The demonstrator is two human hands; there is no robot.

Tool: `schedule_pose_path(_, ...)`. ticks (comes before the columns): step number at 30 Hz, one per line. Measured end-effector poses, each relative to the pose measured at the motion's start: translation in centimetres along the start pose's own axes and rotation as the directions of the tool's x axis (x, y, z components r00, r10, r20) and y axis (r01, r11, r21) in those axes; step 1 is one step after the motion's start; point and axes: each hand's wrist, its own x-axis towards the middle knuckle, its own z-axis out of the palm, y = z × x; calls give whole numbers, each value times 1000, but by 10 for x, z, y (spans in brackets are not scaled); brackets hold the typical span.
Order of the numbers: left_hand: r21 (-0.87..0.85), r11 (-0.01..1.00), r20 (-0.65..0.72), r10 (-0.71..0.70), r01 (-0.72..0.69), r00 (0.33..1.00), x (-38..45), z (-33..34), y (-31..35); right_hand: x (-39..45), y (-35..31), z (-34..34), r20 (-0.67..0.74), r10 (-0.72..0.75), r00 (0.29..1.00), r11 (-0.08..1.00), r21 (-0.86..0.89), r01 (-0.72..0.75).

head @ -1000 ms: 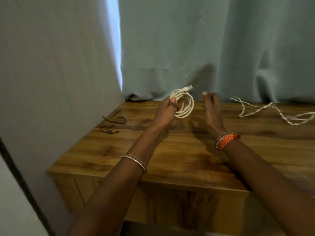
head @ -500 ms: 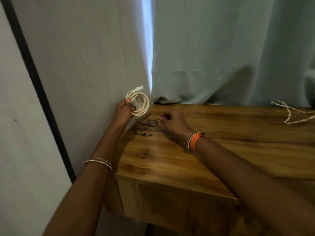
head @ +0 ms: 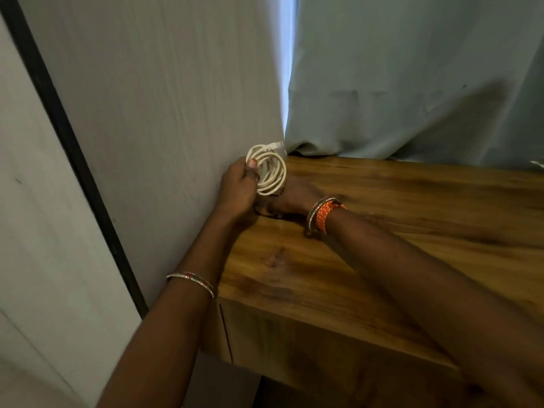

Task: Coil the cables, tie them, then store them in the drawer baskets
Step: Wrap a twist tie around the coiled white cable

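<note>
My left hand (head: 238,188) grips a coiled white cable (head: 272,172) with the thumb across the loops, upright at the left end of the wooden cabinet top (head: 382,231), close to the white wall panel. A connector end sticks out at the coil's top. My right hand (head: 294,198), with an orange bracelet on its wrist, lies low on the wood just behind and under the coil. Its fingers are hidden by the coil and my left hand. A dark bit of the black tie (head: 266,212) shows at the fingertips; whether it is held is hidden.
A pale curtain (head: 412,83) hangs along the back of the cabinet. The white wall panel (head: 162,98) with a black edge strip closes off the left side. A drawer front (head: 294,348) shows under the cabinet's near edge.
My right hand has slid left onto the spot where the black tie lay. My left hand kept the coil and dropped a little toward the wood. The view has moved closer.
</note>
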Motion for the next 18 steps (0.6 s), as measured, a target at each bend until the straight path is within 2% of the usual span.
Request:
schedule_pose_path(5,31,999,-4,-17,17,1000,-7,-3,1,-6,-4,-4,19,2,1000,987,161,-5)
schedule_pose_path(9,0,999,-47,-41,41,998,-14,-3,6,-13,0,-14,46,70,996,949,304,-81)
schedule_pose_path(12,-113,991,-49,-83,77,995,-19,-3,12,-19,13,-17,-19,197,980,860,484,-164)
schedule_pose_path(14,-123,989,-41,-86,80,995,-23,-3,15,-25,22,-19,-86,255,963,798,580,-160)
schedule_pose_path(18,-94,994,-79,-55,48,995,-28,-1,16,-37,47,-43,-214,214,953,838,542,-67)
